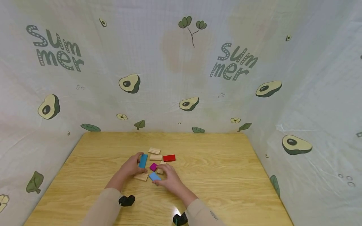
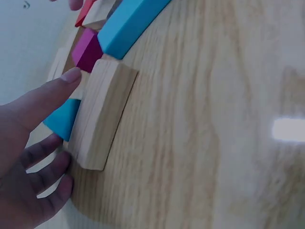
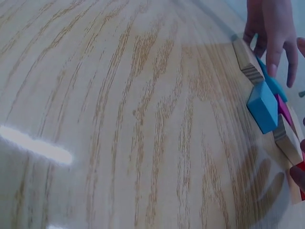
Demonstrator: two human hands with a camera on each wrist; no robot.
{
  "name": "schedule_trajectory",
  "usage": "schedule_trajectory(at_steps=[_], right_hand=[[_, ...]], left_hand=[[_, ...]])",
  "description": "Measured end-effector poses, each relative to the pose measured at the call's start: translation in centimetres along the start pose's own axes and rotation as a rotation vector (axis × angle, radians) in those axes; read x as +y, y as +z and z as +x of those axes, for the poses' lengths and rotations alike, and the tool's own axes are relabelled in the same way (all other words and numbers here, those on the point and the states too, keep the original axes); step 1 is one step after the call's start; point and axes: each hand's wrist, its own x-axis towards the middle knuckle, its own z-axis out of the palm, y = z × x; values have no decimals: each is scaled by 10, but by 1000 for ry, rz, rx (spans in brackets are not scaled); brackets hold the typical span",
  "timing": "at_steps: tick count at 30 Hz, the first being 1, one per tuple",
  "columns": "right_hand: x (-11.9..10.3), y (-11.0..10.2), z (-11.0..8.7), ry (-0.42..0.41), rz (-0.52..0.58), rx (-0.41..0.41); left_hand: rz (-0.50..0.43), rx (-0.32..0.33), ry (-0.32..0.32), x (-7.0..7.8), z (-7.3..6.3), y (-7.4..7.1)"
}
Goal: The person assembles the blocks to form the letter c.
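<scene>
My left hand (image 2: pixel 12 143) straddles a blue block (image 2: pixel 64 119) beside a wooden block (image 2: pixel 100 114), short of the far edge of the table (image 2: pixel 190 143).

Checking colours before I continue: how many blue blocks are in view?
2. One blue block is at the left hand; the lighter blue block is by the right hand. The hands could hide others.

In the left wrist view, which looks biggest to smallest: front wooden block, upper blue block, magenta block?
1. Front wooden block
2. Upper blue block, cut off at top
3. Magenta block
Nearness may enlarge the first.
</scene>
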Motion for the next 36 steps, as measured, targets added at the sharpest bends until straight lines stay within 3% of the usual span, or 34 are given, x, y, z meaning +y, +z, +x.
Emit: schedule_trajectory(at_steps=[7,19,28,36], right_hand=[[4,0,3,-8,-18,0],[5,1,6,24,2,17],[5,1,8,40,59,38],[6,-2,7,83,84,56]], left_hand=[[-15,-103,1,-2,7,-8],[61,-152,12,1,14,-14],[93,-116,18,-7,17,-10],[49,-68,21,-14,14,-9]])
